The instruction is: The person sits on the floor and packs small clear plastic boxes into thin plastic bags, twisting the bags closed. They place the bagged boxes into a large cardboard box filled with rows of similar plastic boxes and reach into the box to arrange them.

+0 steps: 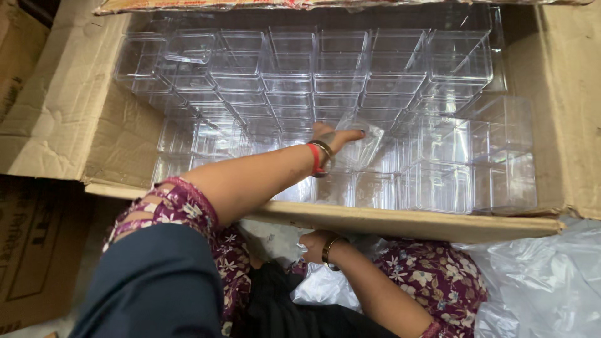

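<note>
My left hand (332, 138) reaches deep into a large cardboard box (75, 106) and grips a small clear plastic container (366, 147), which sits tilted among the others. The wrist carries a red band and a bangle. Stacked rows of the same clear plastic containers (313, 75) fill the box. My right hand (315, 241), with a bangle on its wrist, is low, just under the box's near cardboard edge (407, 222). It rests against crumpled clear plastic sheeting (325, 285), and its fingers are partly hidden by that edge.
More clear plastic wrap (538, 275) bulges at the lower right. Another brown carton (34, 250) stands at the left. Box flaps (573, 94) rise on both sides. Dark cloth (150, 281) covers my lap.
</note>
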